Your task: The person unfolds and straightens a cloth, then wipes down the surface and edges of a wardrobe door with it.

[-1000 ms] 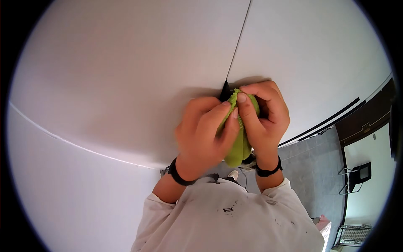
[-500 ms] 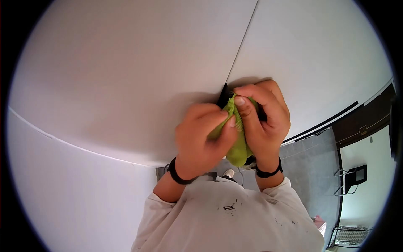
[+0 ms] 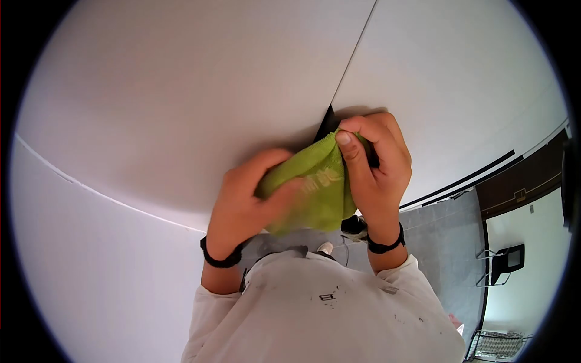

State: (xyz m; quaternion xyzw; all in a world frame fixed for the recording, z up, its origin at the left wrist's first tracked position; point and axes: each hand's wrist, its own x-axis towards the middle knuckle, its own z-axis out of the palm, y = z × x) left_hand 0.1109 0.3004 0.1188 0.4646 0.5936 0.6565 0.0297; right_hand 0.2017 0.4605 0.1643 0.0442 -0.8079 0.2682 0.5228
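A lime-green cloth (image 3: 318, 206) with pale markings like lettering hangs spread between my hands, in front of the white surface. At its upper right corner, my right hand (image 3: 382, 163) pinches the edge between thumb and forefinger. My left hand (image 3: 245, 196) grips the left side, with its thumb across the front, smeared by motion, and the other fingers partly hidden behind the fabric. Both wrists wear black bands.
The large white surface (image 3: 181, 91) has a thin dark seam (image 3: 354, 54) ending in a black wedge-shaped gap (image 3: 325, 123) behind the cloth. Below right lie a grey floor (image 3: 433, 236), a black chair (image 3: 508, 259) and a patterned item in a rack (image 3: 499, 345).
My left hand has moved left and slightly down, pulling the bunched cloth out wide so its pale markings show. My right hand keeps its pinch and has barely shifted.
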